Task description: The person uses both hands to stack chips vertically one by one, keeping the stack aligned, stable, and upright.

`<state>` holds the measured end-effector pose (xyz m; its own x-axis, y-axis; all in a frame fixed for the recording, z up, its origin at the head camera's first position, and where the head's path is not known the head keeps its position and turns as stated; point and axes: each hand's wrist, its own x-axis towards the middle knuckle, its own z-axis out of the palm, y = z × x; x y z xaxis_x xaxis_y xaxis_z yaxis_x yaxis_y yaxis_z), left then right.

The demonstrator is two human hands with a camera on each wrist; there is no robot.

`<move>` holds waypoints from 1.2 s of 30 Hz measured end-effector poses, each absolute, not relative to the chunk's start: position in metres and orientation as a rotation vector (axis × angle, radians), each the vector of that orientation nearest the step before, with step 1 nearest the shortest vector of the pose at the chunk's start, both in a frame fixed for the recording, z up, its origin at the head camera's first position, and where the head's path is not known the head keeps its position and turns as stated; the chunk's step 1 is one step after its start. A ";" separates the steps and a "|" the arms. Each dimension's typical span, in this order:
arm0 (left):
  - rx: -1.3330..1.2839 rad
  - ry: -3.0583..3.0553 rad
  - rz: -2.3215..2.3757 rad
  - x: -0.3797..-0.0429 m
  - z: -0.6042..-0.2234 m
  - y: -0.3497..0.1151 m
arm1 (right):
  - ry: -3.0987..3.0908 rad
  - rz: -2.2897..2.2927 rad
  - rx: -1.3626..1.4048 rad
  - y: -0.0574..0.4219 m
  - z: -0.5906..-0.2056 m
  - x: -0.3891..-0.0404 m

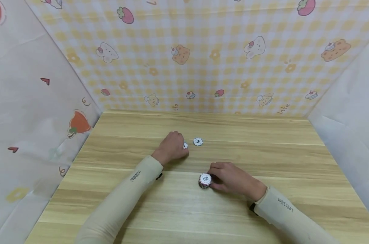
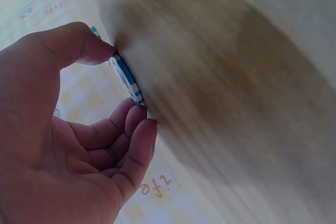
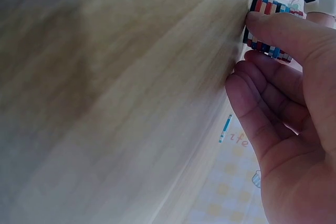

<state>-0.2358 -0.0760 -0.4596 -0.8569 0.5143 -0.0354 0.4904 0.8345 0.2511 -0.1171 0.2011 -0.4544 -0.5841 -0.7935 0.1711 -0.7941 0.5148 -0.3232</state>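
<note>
On the wooden table, my left hand (image 1: pixel 172 146) pinches a white-and-blue poker chip (image 1: pixel 185 145), mostly hidden behind the hand in the head view. The left wrist view shows thumb and fingertips at opposite edges of that chip (image 2: pixel 125 78), which lies flat at the tabletop. A second chip (image 1: pixel 198 141), marked 10, lies just right of it. Nearer the front, my right hand (image 1: pixel 233 179) holds the right side of a stack of poker chips (image 1: pixel 205 179) with a 100 chip on top. Its thumb and a finger touch the stack's striped edges (image 3: pixel 274 8) in the right wrist view.
The wooden table (image 1: pixel 263 142) meets a yellow checked backdrop (image 1: pixel 221 67) along its far edge. Pale patterned sheets (image 1: pixel 28 112) close off the left side, and a white sheet (image 1: pixel 355 101) the right.
</note>
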 end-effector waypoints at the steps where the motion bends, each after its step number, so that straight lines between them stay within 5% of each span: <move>1: 0.802 2.910 0.382 -0.240 -0.467 -0.078 | -2.730 0.584 1.434 0.201 -0.454 -0.117; 5: 0.805 2.915 0.432 -0.247 -0.485 -0.081 | -2.717 0.577 1.441 0.201 -0.454 -0.117; 14: 0.827 2.915 0.348 -0.211 -0.447 -0.077 | -2.697 0.570 1.450 0.200 -0.454 -0.117; 36: 1.061 2.952 0.375 -0.170 -0.433 -0.073 | -2.732 0.599 1.425 0.201 -0.455 -0.116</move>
